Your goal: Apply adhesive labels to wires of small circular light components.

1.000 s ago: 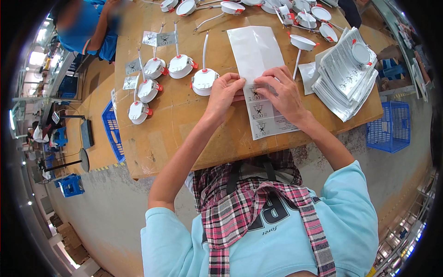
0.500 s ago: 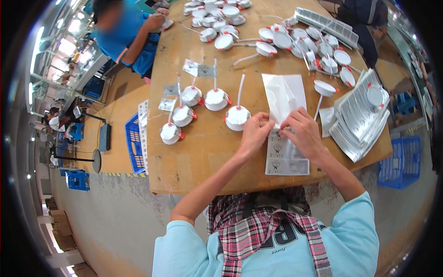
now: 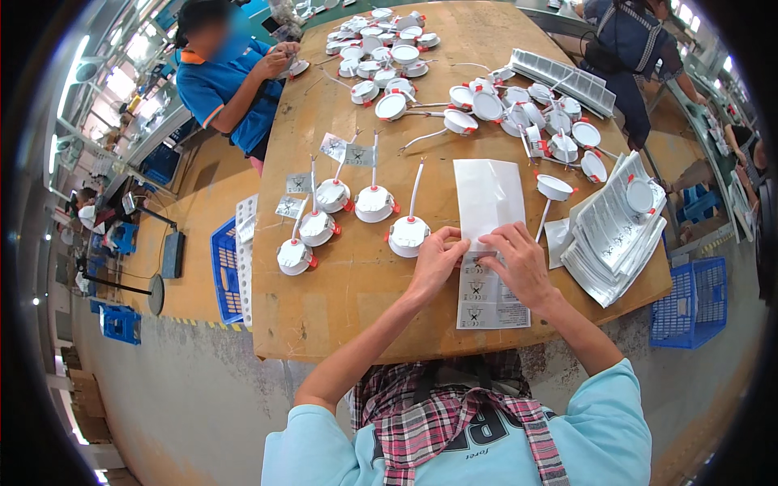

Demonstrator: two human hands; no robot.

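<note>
Hands [image 3: 523,264] on glossy oblong sheet [image 3: 491,194]

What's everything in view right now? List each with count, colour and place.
Label sheet: 1, white and grey, near table edge
Cable-up downlights: 5, white with red clips, left of sheet
Flag labels: 4, silver, on their cables
Loose downlights: many, white, far table
Lone downlight: 1, white, right of sheet
Sheet stack: 1, silver-white, table's right, downlight atop
Slotted tray: 1, white, far right
Table: 1, brown, centre
Crates: several, blue, floor both sides
Co-workers: at least 2, blue and dark clothes, beyond
Apron: 1, plaid, person's front
Hands, left and right: 2, bare, at sheet's middle
</note>
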